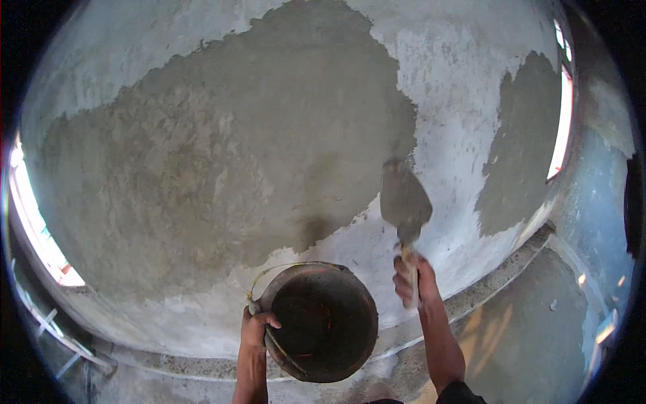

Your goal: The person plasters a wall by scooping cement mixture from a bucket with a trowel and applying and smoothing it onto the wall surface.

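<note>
My left hand (254, 328) grips the left rim of a dark, round bucket (352, 337) with a wire handle; its inside is dark with some wet residue at the bottom. My right hand (417, 279) holds a pointed trowel (406, 195) by its pale handle, blade upward and slightly blurred, in front of the wall. The wall (262, 148) carries a large patch of damp grey plaster over paler whitish surface, with a second grey patch (518, 148) at the right.
Bright window openings sit at the far left (33, 209) and far right (560, 128). A ledge (505, 273) runs along the wall's foot. Pale bars (60, 337) lie at lower left, and a bluish wall (595, 195) stands at the right.
</note>
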### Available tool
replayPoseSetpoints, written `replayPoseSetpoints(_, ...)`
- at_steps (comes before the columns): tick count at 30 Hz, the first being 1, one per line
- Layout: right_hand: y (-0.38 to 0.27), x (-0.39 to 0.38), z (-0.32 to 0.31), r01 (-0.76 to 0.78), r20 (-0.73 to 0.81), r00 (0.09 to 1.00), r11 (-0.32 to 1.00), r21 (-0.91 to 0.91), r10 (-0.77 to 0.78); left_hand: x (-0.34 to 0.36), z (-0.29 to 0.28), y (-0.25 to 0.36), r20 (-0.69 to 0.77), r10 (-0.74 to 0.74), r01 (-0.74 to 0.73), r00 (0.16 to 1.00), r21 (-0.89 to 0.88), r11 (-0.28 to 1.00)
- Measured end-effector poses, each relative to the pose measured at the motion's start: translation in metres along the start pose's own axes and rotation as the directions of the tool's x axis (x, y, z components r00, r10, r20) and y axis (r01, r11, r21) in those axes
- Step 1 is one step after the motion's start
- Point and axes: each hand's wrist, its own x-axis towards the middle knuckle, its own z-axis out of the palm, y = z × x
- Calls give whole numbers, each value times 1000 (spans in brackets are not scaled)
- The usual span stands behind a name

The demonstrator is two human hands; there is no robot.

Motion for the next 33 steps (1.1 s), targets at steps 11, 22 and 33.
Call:
replayPoseSetpoints(11, -168, 171, 50, 332, 4, 890, 643, -691, -455, 22, -8, -19, -18, 49, -50, 999, -11, 999)
replayPoseSetpoints(22, -209, 240, 66, 252, 532, 466, -471, -845, -707, 15, 28, -5, -142, 73, -76, 987, -12, 997)
replayPoseSetpoints(33, -166, 236, 54, 404, 660, 471, -522, -751, -585, 21, 23, -15, -74, 60, -58, 995, 26, 998)
